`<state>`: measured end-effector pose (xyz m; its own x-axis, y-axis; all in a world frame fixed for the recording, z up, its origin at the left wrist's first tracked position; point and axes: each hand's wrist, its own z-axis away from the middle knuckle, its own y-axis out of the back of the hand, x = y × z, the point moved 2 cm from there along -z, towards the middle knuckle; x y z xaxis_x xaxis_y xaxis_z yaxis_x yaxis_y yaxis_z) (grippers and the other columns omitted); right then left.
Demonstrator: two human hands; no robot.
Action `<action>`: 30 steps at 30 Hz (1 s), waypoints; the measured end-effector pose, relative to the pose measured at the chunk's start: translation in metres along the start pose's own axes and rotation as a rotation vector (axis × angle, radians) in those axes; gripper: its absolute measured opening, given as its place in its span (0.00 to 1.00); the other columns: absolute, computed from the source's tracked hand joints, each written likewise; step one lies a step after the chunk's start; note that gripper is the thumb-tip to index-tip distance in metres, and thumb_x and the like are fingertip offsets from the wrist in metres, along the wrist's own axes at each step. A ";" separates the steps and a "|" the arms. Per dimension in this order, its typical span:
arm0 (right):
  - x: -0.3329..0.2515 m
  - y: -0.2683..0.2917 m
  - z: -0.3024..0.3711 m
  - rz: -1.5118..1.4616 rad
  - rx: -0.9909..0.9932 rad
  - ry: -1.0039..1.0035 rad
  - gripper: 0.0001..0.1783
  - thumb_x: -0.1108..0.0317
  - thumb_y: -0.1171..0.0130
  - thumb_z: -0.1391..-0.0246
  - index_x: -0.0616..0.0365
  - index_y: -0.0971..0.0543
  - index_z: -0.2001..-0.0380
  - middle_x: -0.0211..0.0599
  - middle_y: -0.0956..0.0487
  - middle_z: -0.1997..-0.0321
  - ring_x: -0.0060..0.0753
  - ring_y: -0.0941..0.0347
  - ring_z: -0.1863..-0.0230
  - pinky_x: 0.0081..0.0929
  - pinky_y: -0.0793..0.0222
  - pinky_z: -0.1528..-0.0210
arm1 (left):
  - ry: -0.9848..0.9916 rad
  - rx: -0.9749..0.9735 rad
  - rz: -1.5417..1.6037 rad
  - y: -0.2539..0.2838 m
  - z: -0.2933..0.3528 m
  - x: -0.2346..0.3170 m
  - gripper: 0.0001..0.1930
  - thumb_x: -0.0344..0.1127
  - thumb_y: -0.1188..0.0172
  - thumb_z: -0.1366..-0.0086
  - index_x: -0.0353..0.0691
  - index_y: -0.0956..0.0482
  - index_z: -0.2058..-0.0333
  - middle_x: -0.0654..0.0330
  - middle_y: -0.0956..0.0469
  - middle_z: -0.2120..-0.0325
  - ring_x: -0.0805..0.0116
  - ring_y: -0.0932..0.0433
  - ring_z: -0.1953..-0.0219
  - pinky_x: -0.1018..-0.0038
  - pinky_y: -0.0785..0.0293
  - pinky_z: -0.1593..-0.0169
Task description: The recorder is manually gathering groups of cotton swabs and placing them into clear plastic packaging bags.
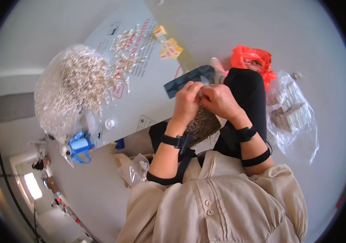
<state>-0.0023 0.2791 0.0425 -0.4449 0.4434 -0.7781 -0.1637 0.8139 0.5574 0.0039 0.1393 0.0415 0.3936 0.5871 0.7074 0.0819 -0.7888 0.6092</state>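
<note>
My left hand and my right hand meet in front of my lap, both closed, fingertips almost touching. A small pale, see-through piece sticks up from between them; its kind is not clear, and the fingers hide the rest. Just beyond lies a dark blue patterned strip. Below my hands, a box of thin brownish pieces rests between my legs. On the table to the left, a clear bag spills a large heap of small whitish sticks.
Yellow packets and scattered sticks lie on the printed table surface. A blue-and-white container and a small white round object stand near its edge. Right of my leg are a red plastic bag and a clear bag of white bundles.
</note>
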 end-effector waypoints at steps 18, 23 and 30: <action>0.118 -0.032 -0.019 -1.355 0.655 -1.021 0.07 0.69 0.37 0.46 0.58 0.21 0.75 0.25 0.25 0.78 0.14 0.40 0.83 0.16 0.46 0.83 | 0.236 -0.193 0.068 -0.079 -0.106 -0.079 0.05 0.22 0.39 0.51 0.39 0.22 0.74 0.61 0.21 0.79 0.69 0.24 0.75 0.74 0.28 0.69; 0.124 -0.042 -0.013 -1.268 0.707 -1.086 0.07 0.71 0.36 0.48 0.60 0.21 0.78 0.27 0.26 0.81 0.15 0.41 0.85 0.17 0.48 0.85 | -0.026 -0.260 -0.276 -0.077 -0.100 -0.076 0.07 0.25 0.38 0.52 0.43 0.19 0.72 0.61 0.20 0.74 0.55 0.27 0.65 0.63 0.28 0.60; 0.110 -0.040 -0.011 -1.170 0.690 -1.096 0.07 0.72 0.37 0.48 0.62 0.20 0.77 0.28 0.25 0.79 0.15 0.39 0.83 0.16 0.46 0.83 | -0.182 -0.261 -0.322 -0.067 -0.100 -0.075 0.06 0.26 0.38 0.50 0.44 0.19 0.72 0.60 0.21 0.73 0.55 0.26 0.65 0.63 0.28 0.59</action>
<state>-0.0541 0.2914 -0.0621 0.4221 -0.6545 -0.6272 0.5664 0.7306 -0.3813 -0.1222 0.1661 -0.0164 0.5423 0.7351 0.4069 0.0022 -0.4856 0.8742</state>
